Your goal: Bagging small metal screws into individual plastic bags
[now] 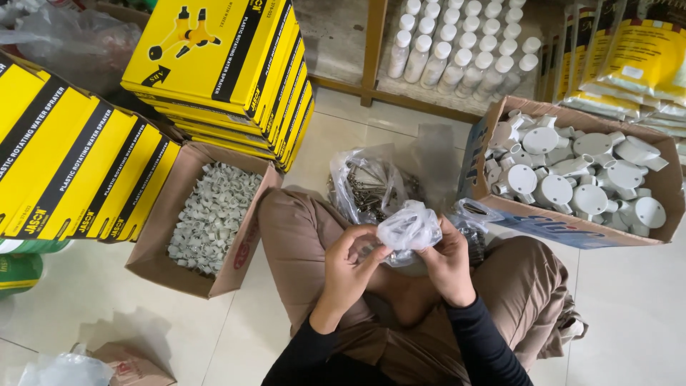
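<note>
Left hand (350, 268) pinches the lower edge of a small clear plastic bag (409, 227) with thumb and fingertips. The bag sits between both hands, above the lap. It looks light, limp and slippery, best held at its gathered neck. Bunched up, it shows no clear long axis. Right hand (449, 263) curls around its right side, fingers closed on the film.
</note>
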